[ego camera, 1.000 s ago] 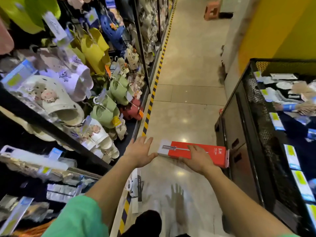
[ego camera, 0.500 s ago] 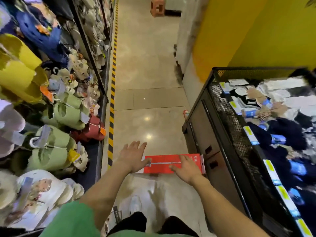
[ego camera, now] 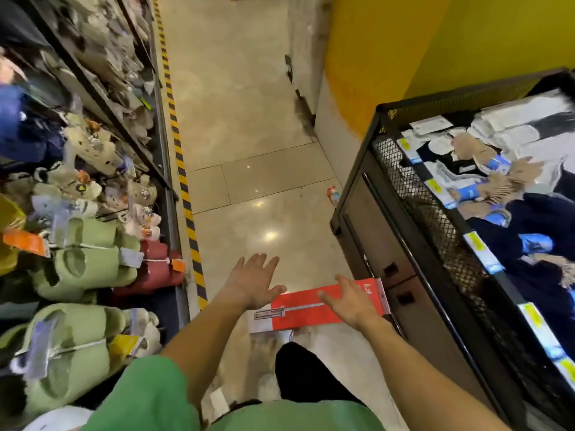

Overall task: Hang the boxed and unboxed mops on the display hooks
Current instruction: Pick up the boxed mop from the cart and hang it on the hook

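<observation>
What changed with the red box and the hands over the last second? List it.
The view swung right along the aisle. The red mop box now sits lower and tilted, its left end dropped. The left hand kept its fingers spread at the box's left end; the right hand stayed flat on top. Neither hand curled round it.

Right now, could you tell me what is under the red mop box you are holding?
Under the red mop box are the glossy floor and a white shoe at its lower edge; the box hides the rest.
</observation>
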A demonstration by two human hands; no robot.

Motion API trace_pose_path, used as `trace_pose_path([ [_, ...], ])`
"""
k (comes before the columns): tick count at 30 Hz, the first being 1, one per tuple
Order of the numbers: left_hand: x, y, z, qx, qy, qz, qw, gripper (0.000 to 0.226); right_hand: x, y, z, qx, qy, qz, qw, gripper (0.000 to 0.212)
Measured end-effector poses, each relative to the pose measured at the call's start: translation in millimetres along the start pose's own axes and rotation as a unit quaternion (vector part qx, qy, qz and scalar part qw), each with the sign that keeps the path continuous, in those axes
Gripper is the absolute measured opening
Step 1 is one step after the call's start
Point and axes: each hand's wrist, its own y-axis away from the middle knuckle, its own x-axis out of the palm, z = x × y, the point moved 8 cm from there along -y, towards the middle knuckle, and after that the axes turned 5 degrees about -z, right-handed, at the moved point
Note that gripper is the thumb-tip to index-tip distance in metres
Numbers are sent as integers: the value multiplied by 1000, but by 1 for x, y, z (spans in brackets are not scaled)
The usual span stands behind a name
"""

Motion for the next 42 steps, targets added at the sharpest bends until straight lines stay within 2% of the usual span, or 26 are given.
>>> trace_pose_path([
  [7,-43,-78,-28,49,-82,54,994,84,-24,-57,-20,47,-121,-12,991,84],
  [13,-67,-131,-91,139,-142,65,978,84,-40,-63,-69,135,-221,-41,965,88],
  [17,-76,-155,-134,201,-174,68,962,84,-31,-68,-118,190,-253,-78,945,108],
  [23,-79,-192,-186,297,-225,70,925,85,-62,-28,-132,261,-290,-143,910,79],
  [25,-79,-205,-204,334,-230,69,911,84,-64,-20,-138,289,-292,-155,899,79],
  [28,-75,-224,-229,400,-237,74,882,83,-53,-11,-153,343,-304,-185,869,94],
  [33,-53,-257,-258,492,-239,109,830,81,-50,16,-144,456,-318,-225,800,83],
  [37,-32,-275,-253,513,-215,145,818,85,-33,17,-135,500,-354,-244,752,88],
  [42,10,-300,-246,481,-172,202,835,91,11,-11,-138,520,-431,-264,688,93],
])
